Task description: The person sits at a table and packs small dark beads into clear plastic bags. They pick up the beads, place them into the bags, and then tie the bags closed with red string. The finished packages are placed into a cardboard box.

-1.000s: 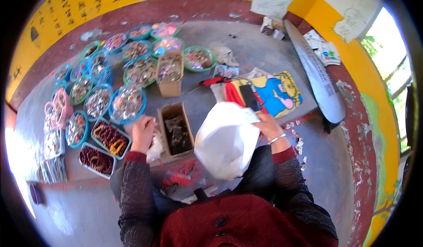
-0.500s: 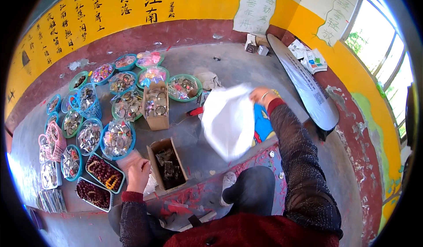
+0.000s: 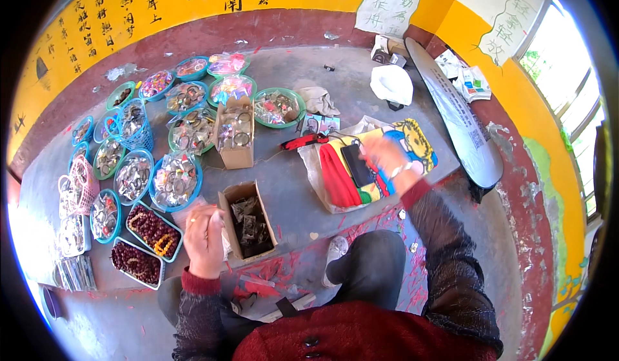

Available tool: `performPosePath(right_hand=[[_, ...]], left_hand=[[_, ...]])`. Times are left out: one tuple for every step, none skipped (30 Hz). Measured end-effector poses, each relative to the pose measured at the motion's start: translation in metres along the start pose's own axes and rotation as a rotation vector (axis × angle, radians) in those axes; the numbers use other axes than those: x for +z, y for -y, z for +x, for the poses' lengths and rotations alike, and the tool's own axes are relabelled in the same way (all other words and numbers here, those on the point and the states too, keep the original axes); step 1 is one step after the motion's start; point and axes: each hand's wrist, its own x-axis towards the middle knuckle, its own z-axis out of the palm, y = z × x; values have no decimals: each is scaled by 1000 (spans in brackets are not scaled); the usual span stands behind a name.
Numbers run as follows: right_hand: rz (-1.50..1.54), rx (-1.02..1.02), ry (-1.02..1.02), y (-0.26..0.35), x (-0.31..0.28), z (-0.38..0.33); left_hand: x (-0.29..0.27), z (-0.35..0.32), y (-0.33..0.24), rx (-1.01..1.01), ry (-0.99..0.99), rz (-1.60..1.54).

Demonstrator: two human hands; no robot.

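My left hand [image 3: 204, 240] is raised beside the open cardboard box [image 3: 276, 237], which has small dark packets in it. Its fingers are curled together; whatever they hold, if anything, is hidden. Pinkish clear plastic [image 3: 184, 214] shows behind that hand. My right hand [image 3: 390, 162] is smeared by motion over a bright cartoon-patterned cloth [image 3: 412, 140] in yellow, blue and red. A black phone-like slab [image 3: 356, 165] lies on the cloth next to the hand. Farther off, a rounded white object, perhaps a hat [image 3: 391, 84], rests on the grey surface.
Several plastic baskets of small packets [image 3: 175, 180] crowd the left side. Two trays of dark beads [image 3: 137, 262] lie near them. Behind the open box stands a cardboard box of bangles [image 3: 235, 134]. A long silvery board [image 3: 451, 113] lies at the right. A red strap [image 3: 303, 142] lies beside the cloth.
The white object has left my right hand and lies far back on the surface. The cloth and black slab are uncovered, with my right hand over them. My left hand has shifted slightly.
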Motion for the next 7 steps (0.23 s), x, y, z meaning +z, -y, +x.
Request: performPosePath(right_hand=[[-16, 117, 199, 6, 37, -39], [-1, 268, 501, -15, 45, -59], [-580, -303, 659, -34, 63, -92], [-716, -265, 808, -23, 80, -126], [-798, -213, 796, -28, 92, -146], [-872, -170, 788, -33, 103, -165], [-857, -202, 835, -31, 119, -171]], left_hand=[[-13, 1, -25, 88, -47, -7], [-23, 2, -53, 184, -92, -33], [-32, -2, -77, 267, -204, -82], [-43, -10, -98, 344, -321, -128], [-46, -11, -118, 466, -477, -466], [-47, -10, -143, 591, -627, -795], [-64, -21, -151, 596, -637, -738]])
